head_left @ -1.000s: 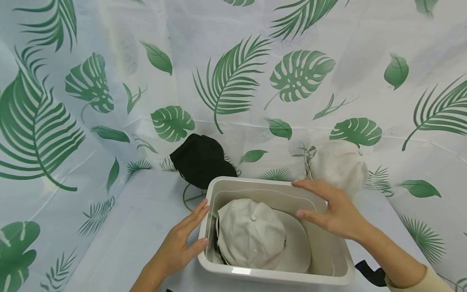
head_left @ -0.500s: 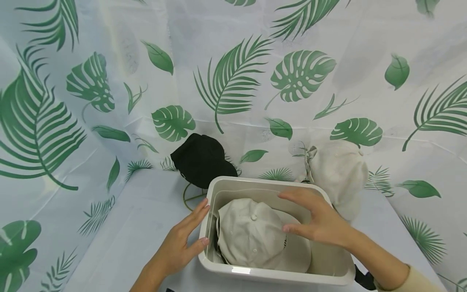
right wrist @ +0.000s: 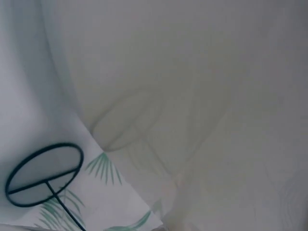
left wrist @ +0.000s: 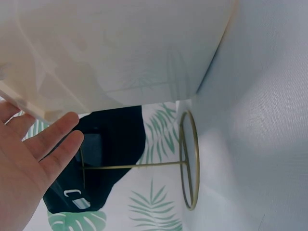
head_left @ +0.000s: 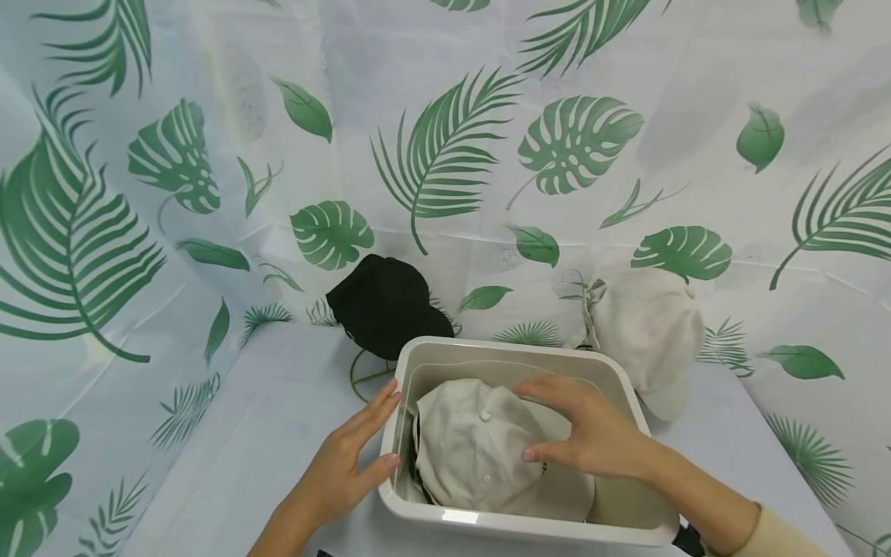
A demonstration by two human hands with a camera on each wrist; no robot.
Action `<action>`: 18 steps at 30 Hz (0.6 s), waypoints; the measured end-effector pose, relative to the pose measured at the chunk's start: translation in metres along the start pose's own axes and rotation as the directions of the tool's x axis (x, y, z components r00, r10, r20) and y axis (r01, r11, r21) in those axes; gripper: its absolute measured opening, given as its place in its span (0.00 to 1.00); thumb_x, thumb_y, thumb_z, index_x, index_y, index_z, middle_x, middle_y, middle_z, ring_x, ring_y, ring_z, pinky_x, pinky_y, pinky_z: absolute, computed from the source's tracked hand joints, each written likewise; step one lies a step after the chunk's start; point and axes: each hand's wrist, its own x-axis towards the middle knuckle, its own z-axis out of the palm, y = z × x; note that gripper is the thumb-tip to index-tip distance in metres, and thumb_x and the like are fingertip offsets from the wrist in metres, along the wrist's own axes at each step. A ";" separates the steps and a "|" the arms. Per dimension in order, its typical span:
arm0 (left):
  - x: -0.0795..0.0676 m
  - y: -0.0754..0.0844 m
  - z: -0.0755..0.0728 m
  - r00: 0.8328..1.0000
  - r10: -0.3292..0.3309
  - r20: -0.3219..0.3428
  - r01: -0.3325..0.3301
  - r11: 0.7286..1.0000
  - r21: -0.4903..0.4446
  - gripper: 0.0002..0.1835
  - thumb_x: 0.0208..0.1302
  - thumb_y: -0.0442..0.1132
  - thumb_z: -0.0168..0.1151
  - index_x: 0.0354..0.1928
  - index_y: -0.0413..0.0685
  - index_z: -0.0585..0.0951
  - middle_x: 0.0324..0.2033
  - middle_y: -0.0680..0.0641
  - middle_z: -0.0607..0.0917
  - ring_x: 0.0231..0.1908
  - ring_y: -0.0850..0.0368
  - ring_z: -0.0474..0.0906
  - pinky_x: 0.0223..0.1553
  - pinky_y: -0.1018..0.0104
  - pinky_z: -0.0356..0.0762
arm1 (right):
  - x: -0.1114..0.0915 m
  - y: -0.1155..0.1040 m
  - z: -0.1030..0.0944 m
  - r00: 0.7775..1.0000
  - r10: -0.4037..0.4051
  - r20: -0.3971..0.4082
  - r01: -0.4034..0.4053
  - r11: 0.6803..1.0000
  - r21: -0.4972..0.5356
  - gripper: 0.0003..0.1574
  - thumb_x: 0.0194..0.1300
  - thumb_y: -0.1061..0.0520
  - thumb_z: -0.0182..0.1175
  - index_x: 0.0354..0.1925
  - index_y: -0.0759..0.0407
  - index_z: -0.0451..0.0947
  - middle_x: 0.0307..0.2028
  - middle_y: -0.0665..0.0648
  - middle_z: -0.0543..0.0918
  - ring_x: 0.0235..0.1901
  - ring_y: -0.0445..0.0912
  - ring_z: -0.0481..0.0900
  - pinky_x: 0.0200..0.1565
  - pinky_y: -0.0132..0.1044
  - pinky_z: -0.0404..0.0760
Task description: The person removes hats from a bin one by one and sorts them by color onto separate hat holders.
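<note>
A light beige baseball cap (head_left: 466,449) lies crown up inside a pale plastic bin (head_left: 557,532), its brim pointing right. My right hand (head_left: 592,433) is over the bin, with thumb and fingers spread around the right side of the crown, where the brim begins. At the bin's left side, my left hand (head_left: 344,464) has its extended fingertips right at the rim. In the left wrist view, its fingers (left wrist: 55,137) lie along the outer wall of the bin. The right hand is out of sight in the right wrist view, which the bin's wall mostly fills.
Behind the bin's left corner, a black cap (head_left: 383,305) sits on a gold wire stand (left wrist: 195,163). Another beige cap (head_left: 647,325) is displayed at the back right, and a dark ring-based stand (right wrist: 44,175) shows there. Leaf-print cloth covers the walls.
My right hand has moved left and down from the bin's back rim to the cap's crown inside it. The left hand has stayed at the left rim.
</note>
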 end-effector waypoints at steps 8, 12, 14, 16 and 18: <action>0.000 0.001 0.000 1.000 0.001 0.000 -0.001 1.000 -0.008 0.35 0.63 0.44 0.56 0.71 0.48 0.60 0.72 0.48 0.56 0.69 0.53 0.56 0.66 0.73 0.53 | -0.002 -0.001 0.014 0.999 0.028 0.017 -0.029 0.998 0.053 0.43 0.44 0.32 0.69 0.58 0.44 0.75 0.52 0.38 0.75 0.50 0.36 0.75 0.49 0.38 0.75; 0.001 0.000 0.000 1.000 0.009 0.000 -0.009 1.000 -0.007 0.35 0.63 0.44 0.56 0.71 0.47 0.60 0.72 0.48 0.56 0.69 0.53 0.56 0.66 0.72 0.53 | -0.002 0.000 0.019 0.999 0.039 0.021 -0.041 0.997 0.065 0.42 0.43 0.33 0.70 0.57 0.42 0.75 0.51 0.38 0.75 0.50 0.35 0.75 0.49 0.37 0.76; 0.001 0.000 0.001 1.000 0.012 0.000 -0.012 1.000 -0.008 0.35 0.63 0.44 0.56 0.71 0.47 0.60 0.72 0.48 0.56 0.69 0.52 0.56 0.66 0.72 0.53 | -0.002 0.000 0.021 0.999 0.037 0.023 -0.039 0.997 0.073 0.41 0.44 0.33 0.71 0.56 0.42 0.76 0.50 0.38 0.76 0.49 0.35 0.75 0.48 0.36 0.76; 0.001 0.000 0.001 1.000 0.013 0.001 -0.013 1.000 -0.008 0.35 0.63 0.44 0.56 0.71 0.47 0.60 0.72 0.48 0.56 0.69 0.52 0.56 0.66 0.72 0.53 | -0.001 0.000 0.022 0.999 0.042 0.029 -0.044 0.996 0.078 0.40 0.44 0.34 0.71 0.56 0.41 0.76 0.50 0.38 0.76 0.48 0.35 0.75 0.47 0.35 0.76; 0.001 -0.001 0.001 1.000 0.012 0.002 -0.012 1.000 -0.008 0.35 0.63 0.44 0.56 0.71 0.48 0.60 0.72 0.48 0.56 0.69 0.52 0.56 0.66 0.72 0.53 | -0.001 0.000 0.023 0.998 0.043 0.036 -0.046 0.996 0.080 0.38 0.45 0.34 0.70 0.56 0.40 0.76 0.50 0.38 0.76 0.47 0.36 0.76 0.45 0.34 0.76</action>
